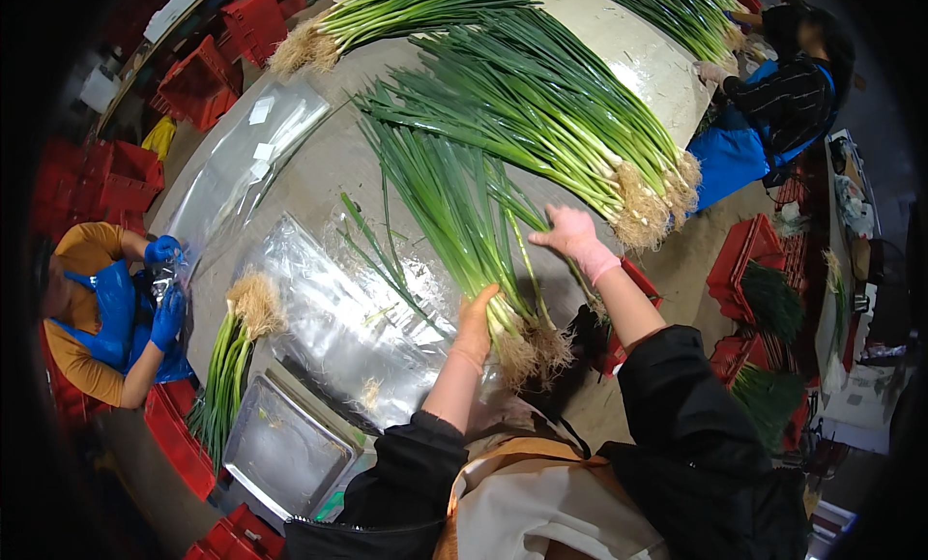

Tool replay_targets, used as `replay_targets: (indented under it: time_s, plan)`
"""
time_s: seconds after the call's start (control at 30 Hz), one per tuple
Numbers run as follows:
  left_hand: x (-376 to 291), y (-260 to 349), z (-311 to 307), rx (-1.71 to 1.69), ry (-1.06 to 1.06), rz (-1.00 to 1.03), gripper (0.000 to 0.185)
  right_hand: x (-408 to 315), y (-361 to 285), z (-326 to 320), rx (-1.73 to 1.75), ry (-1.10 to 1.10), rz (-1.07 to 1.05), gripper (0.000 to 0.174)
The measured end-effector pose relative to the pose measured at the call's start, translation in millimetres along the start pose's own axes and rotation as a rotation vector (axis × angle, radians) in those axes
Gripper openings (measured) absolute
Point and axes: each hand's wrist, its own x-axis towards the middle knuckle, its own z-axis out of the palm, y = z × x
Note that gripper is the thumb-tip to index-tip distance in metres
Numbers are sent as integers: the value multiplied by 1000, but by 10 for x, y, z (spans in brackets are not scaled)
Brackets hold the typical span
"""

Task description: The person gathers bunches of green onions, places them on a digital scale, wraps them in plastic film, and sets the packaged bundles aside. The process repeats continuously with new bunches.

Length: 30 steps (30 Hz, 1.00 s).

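Observation:
My left hand (475,324), in a thin glove, is closed around the white lower stems of a bunch of green onions (446,212). The bunch's pale, stringy roots (522,353) hang at the table's near edge, and its leaves point away from me. Just right of it, my right hand (576,242), in a pinkish glove, has thumb and forefinger spread. A separate onion stalk (525,252) slants between the hands, and another passes beneath the right palm. Whether the hidden fingers touch that one is unclear. Beyond lies a large heap of green onions (536,117), roots to the right.
Clear plastic sheets (341,328) and plastic bags (246,154) cover parts of the table. A metal-topped scale (290,444) stands near left beside an onion bunch (232,357). Blue-gloved and blue-aproned co-workers (101,306) stand left and right (779,103). Red crates (747,270) line the floor.

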Motion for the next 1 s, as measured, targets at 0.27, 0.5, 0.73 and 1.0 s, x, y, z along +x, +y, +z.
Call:
replay_targets:
  time_s: [0.27,0.5,0.73,1.0]
  plan:
    - [81,48,-164,-39,-145,-18,29,-495,-676,944,1106,-234,71,31]
    - [-276,196,-221,-137,-346,-101,37,-935,-943,122,1266,-128,-262,23]
    - [-700,177,-142,308,-88,234,59,-1253,-1364,-14,1664,-358,-85,60]
    - [-1036,32,-295,-79,-302,18,61,-1673,-1367,-92,1619,-643,163,72]
